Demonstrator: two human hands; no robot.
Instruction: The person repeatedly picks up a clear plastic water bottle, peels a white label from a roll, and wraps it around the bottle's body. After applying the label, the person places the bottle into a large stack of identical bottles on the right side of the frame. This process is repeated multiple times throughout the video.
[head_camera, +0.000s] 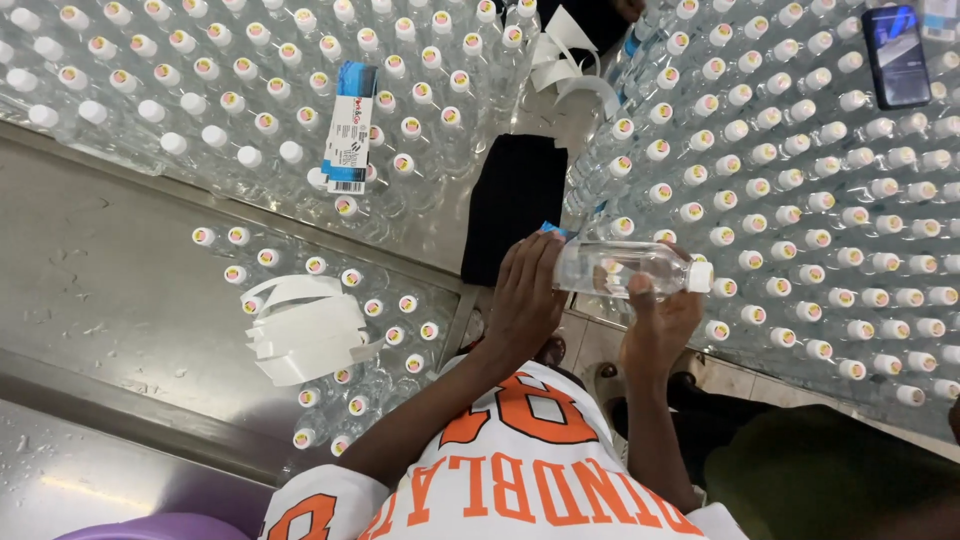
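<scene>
At centre frame, a clear plastic bottle (625, 268) lay sideways between both hands: the right hand (660, 320) gripped it near the white cap, steadying it, while the left hand (525, 295) pressed a blue label (552, 230) against its base, amid capped bottles (800, 180).
</scene>
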